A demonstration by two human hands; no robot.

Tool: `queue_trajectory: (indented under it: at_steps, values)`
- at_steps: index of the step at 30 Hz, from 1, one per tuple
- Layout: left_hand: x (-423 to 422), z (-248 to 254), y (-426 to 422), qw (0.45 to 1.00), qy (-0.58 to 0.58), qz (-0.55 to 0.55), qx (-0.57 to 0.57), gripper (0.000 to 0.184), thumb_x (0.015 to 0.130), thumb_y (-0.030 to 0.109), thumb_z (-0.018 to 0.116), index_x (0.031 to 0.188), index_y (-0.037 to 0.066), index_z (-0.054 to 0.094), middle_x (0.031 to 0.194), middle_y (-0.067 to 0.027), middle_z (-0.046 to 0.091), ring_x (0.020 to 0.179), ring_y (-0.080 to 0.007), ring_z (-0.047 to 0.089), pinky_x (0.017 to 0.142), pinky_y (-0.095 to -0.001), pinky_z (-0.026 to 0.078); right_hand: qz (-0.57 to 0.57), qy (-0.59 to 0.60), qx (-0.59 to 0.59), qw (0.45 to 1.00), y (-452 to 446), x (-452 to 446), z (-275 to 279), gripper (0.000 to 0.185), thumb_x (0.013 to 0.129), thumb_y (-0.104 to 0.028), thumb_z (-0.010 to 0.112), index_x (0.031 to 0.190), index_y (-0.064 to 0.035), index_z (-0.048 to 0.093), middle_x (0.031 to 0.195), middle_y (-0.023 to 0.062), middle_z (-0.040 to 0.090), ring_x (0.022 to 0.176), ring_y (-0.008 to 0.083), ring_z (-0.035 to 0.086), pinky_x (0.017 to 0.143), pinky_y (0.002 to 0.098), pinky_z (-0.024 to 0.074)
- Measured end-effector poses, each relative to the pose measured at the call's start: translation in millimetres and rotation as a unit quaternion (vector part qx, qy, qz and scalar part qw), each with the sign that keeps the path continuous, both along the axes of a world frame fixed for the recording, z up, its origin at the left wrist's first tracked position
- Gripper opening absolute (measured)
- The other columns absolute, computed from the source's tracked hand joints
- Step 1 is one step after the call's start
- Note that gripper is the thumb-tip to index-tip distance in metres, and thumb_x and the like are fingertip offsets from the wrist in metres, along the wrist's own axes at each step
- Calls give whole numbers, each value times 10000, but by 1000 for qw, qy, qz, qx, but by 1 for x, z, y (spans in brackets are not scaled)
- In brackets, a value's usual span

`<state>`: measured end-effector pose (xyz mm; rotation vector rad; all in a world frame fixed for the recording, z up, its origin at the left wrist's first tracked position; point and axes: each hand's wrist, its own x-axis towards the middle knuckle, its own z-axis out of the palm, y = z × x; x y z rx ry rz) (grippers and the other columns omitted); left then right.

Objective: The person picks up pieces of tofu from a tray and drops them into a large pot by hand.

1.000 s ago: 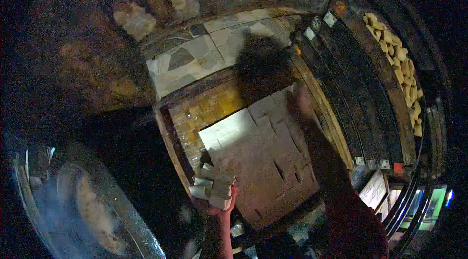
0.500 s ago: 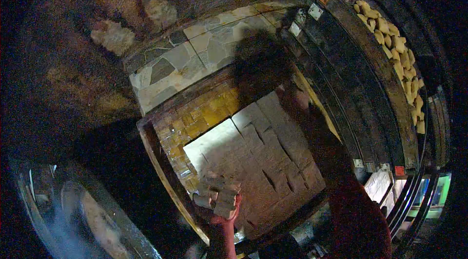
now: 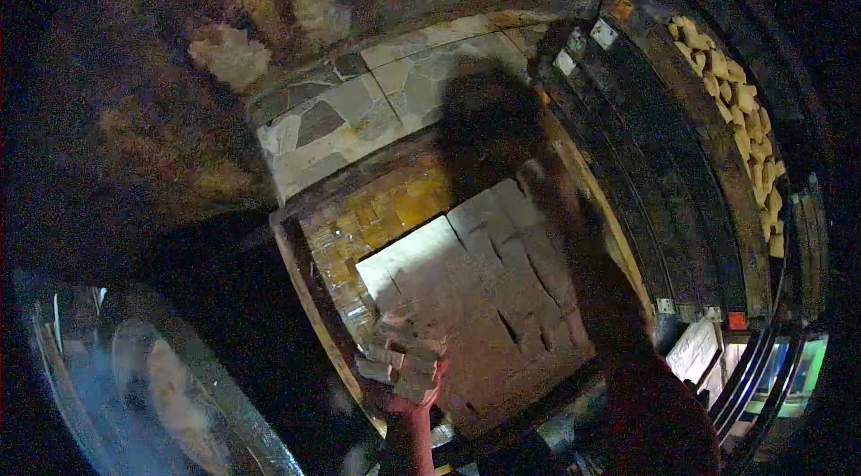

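Grip the likely light, stiff blocks [image 3: 414,370] by their edges, with left fingers [image 3: 440,369] curled around, right hand's [image 3: 553,185] fingers too shadowed to tell.

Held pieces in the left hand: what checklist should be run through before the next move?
1. Left hand supports the small pieces: ok, several are bunched in it.
2. Right hand easy to read: not ok, it is in deep shadow near the far side.
3. Right hand's grip: cannot tell.
4. Brown layer evenly lit: not ok, one corner is bright, the rest shaded.
5. Brown layer without openings: not ok, dark slits show.
6. Held pieces apart from the layer: cannot tell, they overlap it in view.
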<state>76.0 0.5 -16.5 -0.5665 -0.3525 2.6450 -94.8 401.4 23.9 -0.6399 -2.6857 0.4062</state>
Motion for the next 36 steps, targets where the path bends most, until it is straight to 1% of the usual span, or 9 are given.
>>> queue_trajectory:
  at_steps: [3,8,18,20,24,28,31,34,36]
  values:
    - [1,9,-5,976,44,-58,206,803,784,692,543,1406,191,453,1433,-184,437,1193,-514,485,901,-660,457,-22,-39,-115,992,-7,-3,-14,489,900,-350,622,1266,-33,550,1230,214,582,1132,366,556,966,437,438]
    - [5,-20,-23,994,71,-12,87,814,776,668,593,1410,181,443,1422,-180,446,1172,-492,513,901,-644,473,-8,67,62,996,-75,8,-40,532,870,-391,658,1227,-9,561,1212,211,591,1124,379,554,959,455,444]
    - [-13,36,-51,977,170,-121,27,792,772,629,615,1392,165,449,1340,-227,493,1122,-462,554,866,-581,525,167,-109,-300,933,-8,12,19,653,847,-490,645,1315,-54,511,1291,230,538,1153,403,541,930,504,460]
    - [10,6,-62,994,37,-100,4,810,761,662,595,1382,161,456,1325,-250,494,1095,-477,559,846,-567,534,207,-133,-352,903,-9,10,11,671,848,-508,636,1333,-64,502,1306,237,526,1155,409,539,930,511,461]
    - [1,29,-54,997,54,-46,-20,828,759,708,536,1374,158,462,1315,-281,487,1073,-496,559,825,-561,538,-32,-115,-135,984,-93,2,-8,631,904,-478,570,1401,-109,448,1346,254,482,1190,420,509,969,510,440]
    - [15,6,-75,998,50,-22,22,781,805,665,462,1365,121,450,1267,-291,517,978,-470,606,764,-564,554,31,-44,-16,998,-102,5,-55,685,893,-500,578,1414,-82,423,1380,258,451,1239,421,466,1019,502,392]
    - [-15,75,-99,991,76,57,90,711,849,579,438,1337,63,455,1204,-295,556,988,-434,623,778,-563,563,72,-28,49,996,-98,8,-92,727,885,-517,584,1423,-62,405,1405,261,427,1276,422,433,1057,495,355]
    - [-19,115,-143,989,-22,53,-135,691,856,604,402,1311,92,492,1215,-288,556,1015,-433,602,704,-582,557,69,-38,143,987,-73,7,-129,770,877,-534,590,1432,-41,386,1430,264,404,1312,422,400,1094,489,319]
    - [-24,135,-205,918,3,174,356,697,845,639,409,1286,108,507,1228,-265,557,1005,-434,600,663,-585,534,50,-35,249,967,-53,0,-176,798,872,-545,594,1438,-28,374,1447,265,389,1337,423,378,1119,484,294]
